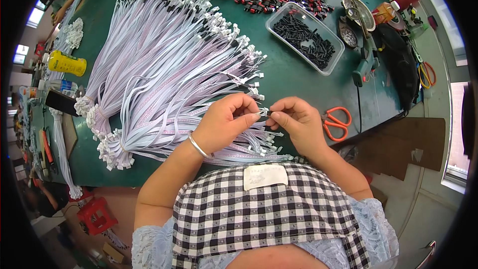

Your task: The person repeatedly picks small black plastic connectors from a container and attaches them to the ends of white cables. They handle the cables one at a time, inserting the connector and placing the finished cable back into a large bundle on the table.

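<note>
Left hand (pixel 225 119) is pinching a white cable end (pixel 258 114), right hand (pixel 295 120) is gripping a tiny black sleeve (pixel 269 113) against it, near the table's (pixel 298 82) near edge, orange scissors (pixel 336 122) lying just right.

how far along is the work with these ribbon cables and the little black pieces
Done: cannot tell which cables in the fanned pile of white ribbon cables are finished. In hand: the left hand pinches one cable's white connector end while the right hand holds a small black piece against it. Left: the clear tray of black pieces looks well stocked, suggesting plenty remains.
</note>
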`<action>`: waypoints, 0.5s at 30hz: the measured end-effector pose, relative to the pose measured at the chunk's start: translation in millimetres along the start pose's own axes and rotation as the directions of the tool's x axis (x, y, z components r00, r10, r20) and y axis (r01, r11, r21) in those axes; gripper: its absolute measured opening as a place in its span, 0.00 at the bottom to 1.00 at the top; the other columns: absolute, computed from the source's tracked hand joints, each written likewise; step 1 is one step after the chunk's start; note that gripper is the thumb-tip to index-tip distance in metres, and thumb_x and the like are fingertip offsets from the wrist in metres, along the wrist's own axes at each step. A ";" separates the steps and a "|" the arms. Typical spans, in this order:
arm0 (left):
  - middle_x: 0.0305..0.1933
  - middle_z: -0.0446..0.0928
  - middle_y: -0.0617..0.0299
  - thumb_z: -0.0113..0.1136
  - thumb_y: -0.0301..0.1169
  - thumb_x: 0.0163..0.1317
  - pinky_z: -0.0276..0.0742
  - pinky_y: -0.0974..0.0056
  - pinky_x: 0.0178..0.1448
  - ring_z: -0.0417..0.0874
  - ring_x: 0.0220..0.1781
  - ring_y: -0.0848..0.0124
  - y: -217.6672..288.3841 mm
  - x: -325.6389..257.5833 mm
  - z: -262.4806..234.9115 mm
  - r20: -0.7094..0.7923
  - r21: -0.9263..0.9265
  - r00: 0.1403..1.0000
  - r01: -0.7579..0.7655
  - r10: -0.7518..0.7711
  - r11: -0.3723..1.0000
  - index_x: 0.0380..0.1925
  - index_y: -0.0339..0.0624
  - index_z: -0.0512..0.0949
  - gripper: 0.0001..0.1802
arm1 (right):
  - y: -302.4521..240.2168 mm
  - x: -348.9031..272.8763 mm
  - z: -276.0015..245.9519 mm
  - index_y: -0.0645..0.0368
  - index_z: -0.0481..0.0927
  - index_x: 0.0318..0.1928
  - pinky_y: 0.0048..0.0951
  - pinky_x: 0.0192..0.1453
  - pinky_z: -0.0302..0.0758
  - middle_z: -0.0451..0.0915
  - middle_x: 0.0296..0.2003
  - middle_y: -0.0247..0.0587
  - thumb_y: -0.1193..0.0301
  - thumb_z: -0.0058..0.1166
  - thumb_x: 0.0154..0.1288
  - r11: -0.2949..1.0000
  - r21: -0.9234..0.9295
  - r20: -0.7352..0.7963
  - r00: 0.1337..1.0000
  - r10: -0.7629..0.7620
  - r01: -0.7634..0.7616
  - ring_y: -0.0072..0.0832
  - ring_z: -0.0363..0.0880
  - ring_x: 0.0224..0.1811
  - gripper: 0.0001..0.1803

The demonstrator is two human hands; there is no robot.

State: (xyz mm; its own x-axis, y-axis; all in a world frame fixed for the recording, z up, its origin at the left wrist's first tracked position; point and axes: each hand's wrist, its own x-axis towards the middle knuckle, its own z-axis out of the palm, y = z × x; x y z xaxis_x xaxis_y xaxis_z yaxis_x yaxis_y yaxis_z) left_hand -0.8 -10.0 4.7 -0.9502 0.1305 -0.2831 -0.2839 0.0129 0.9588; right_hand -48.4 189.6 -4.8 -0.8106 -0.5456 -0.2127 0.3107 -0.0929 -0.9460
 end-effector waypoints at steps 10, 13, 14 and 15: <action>0.32 0.72 0.72 0.58 0.25 0.62 0.68 0.76 0.37 0.70 0.33 0.84 -1.1 0.1 3.4 -0.026 0.091 0.999 -0.041 0.044 0.995 0.37 0.39 0.75 0.05 | -11.3 5.0 -2.1 0.64 0.79 0.39 0.18 0.36 0.74 0.80 0.34 0.33 0.79 0.60 0.61 0.989 -0.127 -0.049 0.995 -0.085 0.079 0.16 0.77 0.33 0.06; 0.32 0.73 0.71 0.59 0.25 0.62 0.68 0.76 0.38 0.71 0.33 0.84 -2.1 0.4 3.1 -0.022 0.122 0.999 -0.031 0.034 0.992 0.37 0.39 0.75 0.05 | -10.1 3.9 -1.6 0.64 0.80 0.38 0.18 0.36 0.74 0.80 0.34 0.33 0.79 0.60 0.61 0.978 -0.185 -0.055 0.993 -0.106 0.094 0.16 0.77 0.32 0.06; 0.32 0.73 0.71 0.59 0.25 0.62 0.68 0.76 0.38 0.71 0.33 0.84 -2.3 0.6 3.1 -0.021 0.131 0.999 -0.025 0.028 0.991 0.37 0.39 0.75 0.05 | -9.9 4.0 -1.5 0.64 0.80 0.38 0.18 0.36 0.74 0.80 0.34 0.33 0.79 0.60 0.60 0.977 -0.191 -0.060 0.993 -0.104 0.091 0.16 0.77 0.32 0.06; 0.32 0.73 0.71 0.59 0.25 0.62 0.68 0.76 0.38 0.71 0.33 0.83 -2.2 0.4 3.1 -0.024 0.144 0.999 -0.030 0.034 0.989 0.37 0.39 0.75 0.05 | -9.6 4.0 -1.4 0.64 0.81 0.38 0.18 0.36 0.74 0.80 0.34 0.33 0.79 0.61 0.60 0.977 -0.196 -0.066 0.993 -0.102 0.088 0.16 0.77 0.32 0.06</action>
State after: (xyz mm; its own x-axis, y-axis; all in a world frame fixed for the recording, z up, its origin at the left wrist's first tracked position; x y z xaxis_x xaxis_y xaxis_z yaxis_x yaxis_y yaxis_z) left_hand -0.1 -6.9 2.6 -0.9621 0.1073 -0.2507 -0.2334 0.1513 0.9605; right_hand -55.4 189.5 3.1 -0.8690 -0.4774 -0.1302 0.1349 0.0246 -0.9905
